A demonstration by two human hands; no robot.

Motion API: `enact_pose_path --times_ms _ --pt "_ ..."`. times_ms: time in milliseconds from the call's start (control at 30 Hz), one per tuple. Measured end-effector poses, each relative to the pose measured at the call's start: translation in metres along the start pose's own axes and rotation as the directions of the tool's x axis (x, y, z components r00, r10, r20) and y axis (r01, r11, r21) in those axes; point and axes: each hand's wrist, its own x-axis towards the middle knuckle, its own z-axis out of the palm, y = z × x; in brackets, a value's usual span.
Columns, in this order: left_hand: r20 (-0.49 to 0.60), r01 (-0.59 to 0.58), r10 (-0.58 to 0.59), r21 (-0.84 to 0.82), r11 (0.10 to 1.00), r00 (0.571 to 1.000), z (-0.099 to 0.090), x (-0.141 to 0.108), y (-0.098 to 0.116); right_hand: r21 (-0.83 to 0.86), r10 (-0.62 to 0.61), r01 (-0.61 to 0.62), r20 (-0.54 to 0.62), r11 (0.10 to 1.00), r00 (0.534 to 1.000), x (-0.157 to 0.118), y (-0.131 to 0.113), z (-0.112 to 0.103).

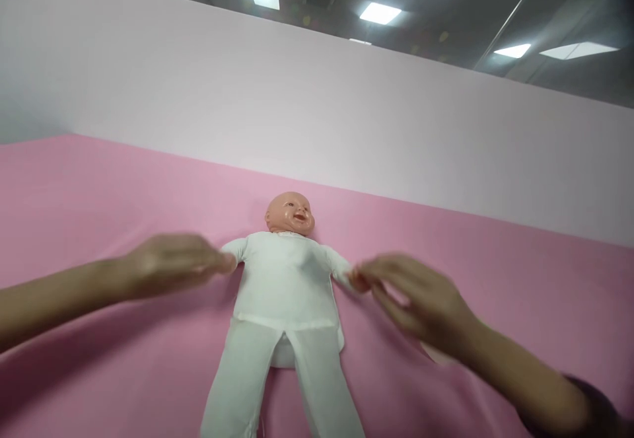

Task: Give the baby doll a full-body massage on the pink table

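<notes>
A baby doll in a white top and white trousers lies face up on a pink cloth, its bald head toward the wall. My left hand, blurred, is by the doll's sleeve on the left, fingers stretched toward it; the doll's hand on that side is hidden. On the right, my right hand is beside the doll's other hand, its fingertips overlapping it in view. Whether either hand grips the doll is too blurred to tell.
Behind the doll a pale wall or panel rises from the pink cloth. Ceiling lights show above it. A small pale object is partly hidden under my right wrist.
</notes>
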Motion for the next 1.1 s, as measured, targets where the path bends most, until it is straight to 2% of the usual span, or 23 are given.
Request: enact_pose_path --times_ms 33,67,100,167,233,267,333,400,467,500,533,567,633,667,733,800,833,867,900,967,1033,1067,1100 --pt "-0.056 0.064 -0.063 0.000 0.998 0.996 0.000 0.016 -0.013 0.026 0.186 -0.185 -0.025 0.982 0.982 0.019 0.017 0.000" --pt "-0.144 0.232 -0.237 -0.051 0.971 0.961 0.000 0.033 -0.028 0.077 0.370 -0.366 -0.044 0.927 0.928 0.036 0.035 0.004" --pt "-0.183 0.394 -0.414 -0.136 0.909 0.891 0.002 0.049 -0.044 0.131 0.541 -0.534 -0.019 0.835 0.841 0.052 0.052 0.011" --pt "-0.041 0.601 -0.635 -0.282 0.748 0.771 0.008 0.076 -0.074 0.130 0.738 -0.758 0.176 0.639 0.652 0.072 0.080 0.032" --pt "0.237 0.734 -0.704 -0.353 0.580 0.670 0.015 0.090 -0.097 0.064 0.800 -0.861 0.341 0.504 0.494 0.080 0.096 0.053" --pt "0.294 0.761 -0.710 -0.369 0.534 0.640 0.018 0.092 -0.103 0.040 0.817 -0.884 0.363 0.466 0.447 0.080 0.098 0.058" --pt "0.193 0.708 -0.702 -0.402 0.580 0.685 0.018 0.085 -0.102 0.063 0.817 -0.852 0.256 0.519 0.517 0.073 0.085 0.055" --pt "-0.106 0.536 -0.599 -0.343 0.771 0.794 0.013 0.065 -0.083 0.099 0.680 -0.678 0.010 0.729 0.733 0.057 0.053 0.035" --pt "-0.297 0.258 -0.282 -0.118 0.959 0.913 0.006 0.036 -0.053 0.014 0.355 -0.357 -0.138 0.934 0.925 0.032 0.009 0.012" --pt "-0.227 0.060 -0.059 -0.001 0.998 0.972 0.003 0.021 -0.037 -0.035 0.174 -0.181 -0.148 0.983 0.974 0.017 -0.014 0.004" --pt "-0.094 -0.154 0.159 0.054 0.987 0.983 0.002 0.006 -0.022 -0.077 -0.012 0.001 -0.135 0.997 0.991 0.002 -0.034 -0.002" --pt "0.124 -0.377 0.373 0.014 0.926 0.920 0.003 -0.008 -0.009 -0.110 -0.183 0.175 -0.061 0.978 0.981 -0.012 -0.050 -0.005" --pt "0.270 -0.549 0.543 -0.057 0.834 0.796 0.006 -0.024 0.010 -0.144 -0.461 0.464 0.059 0.874 0.886 -0.031 -0.067 -0.005" --pt "0.287 -0.557 0.552 -0.071 0.827 0.783 0.006 -0.026 0.015 -0.135 -0.523 0.529 0.081 0.838 0.849 -0.033 -0.067 -0.004" --pt "0.173 -0.417 0.411 -0.001 0.909 0.895 0.003 -0.013 0.014 -0.105 -0.500 0.504 0.060 0.857 0.864 -0.021 -0.049 -0.004" --pt "-0.034 -0.163 0.166 0.073 0.984 0.986 -0.004 0.017 0.000 -0.065 -0.271 0.266 -0.101 0.962 0.957 0.009 -0.015 -0.006" --pt "-0.115 -0.014 0.021 0.058 0.998 0.993 -0.007 0.035 -0.011 -0.013 -0.012 0.010 -0.198 1.000 0.980 0.027 0.006 -0.004" --pt "-0.142 0.127 -0.126 0.002 0.992 0.982 -0.009 0.053 -0.025 0.070 0.241 -0.231 -0.224 0.970 0.944 0.044 0.026 0.000" --pt "-0.102 0.263 -0.271 -0.086 0.961 0.957 -0.008 0.070 -0.041 0.156 0.467 -0.442 -0.201 0.883 0.861 0.059 0.045 0.007" --pt "0.096 0.556 -0.554 -0.289 0.780 0.827 0.000 0.091 -0.075 0.196 0.755 -0.742 0.008 0.641 0.655 0.078 0.076 0.032" --pt "0.329 0.723 -0.649 -0.405 0.560 0.686 0.017 0.096 -0.107 0.110 0.877 -0.882 0.105 0.458 0.468 0.081 0.093 0.065" --pt "0.405 0.757 -0.647 -0.446 0.478 0.646 0.025 0.093 -0.121 0.086 0.905 -0.917 0.146 0.391 0.399 0.079 0.096 0.081" --pt "0.442 0.776 -0.650 -0.475 0.414 0.618 0.032 0.089 -0.132 0.114 0.910 -0.927 0.180 0.357 0.373 0.075 0.097 0.094"
